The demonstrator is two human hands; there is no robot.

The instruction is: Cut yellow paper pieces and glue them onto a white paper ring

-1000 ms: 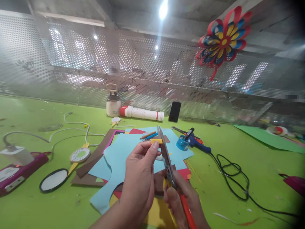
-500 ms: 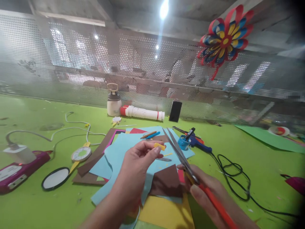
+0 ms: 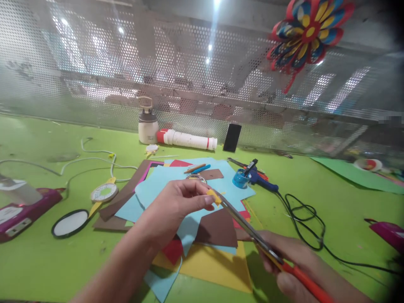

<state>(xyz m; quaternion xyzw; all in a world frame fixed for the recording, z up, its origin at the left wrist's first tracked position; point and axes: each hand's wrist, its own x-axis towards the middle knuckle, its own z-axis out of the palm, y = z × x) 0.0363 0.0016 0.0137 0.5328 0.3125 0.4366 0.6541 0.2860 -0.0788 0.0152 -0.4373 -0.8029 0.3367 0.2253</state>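
Observation:
Between thumb and fingers, my left hand [image 3: 179,204] pinches a small piece of yellow paper [image 3: 214,196]. My right hand [image 3: 284,256] is wrapped round the red handle of a pair of scissors [image 3: 249,229]. Their blades point up and left, and the tips meet the edge of the yellow piece. The blades look nearly closed. Beneath both hands lies a loose pile of coloured sheets: light blue paper [image 3: 164,185], dark brown paper [image 3: 217,227] and yellow paper [image 3: 214,267].
A blue tape roll [image 3: 241,179] and a blue glue gun [image 3: 265,183] with a looping black cord stand right of the pile. Behind are a spray bottle [image 3: 148,128], a white tube [image 3: 189,139] and a phone [image 3: 232,137]. A purple power strip [image 3: 34,214] lies at left.
The scissors have come down and left onto the yellow piece, and their blades have closed from a wider gap. The yellow piece is tilted differently. The whole view has shifted slightly downward.

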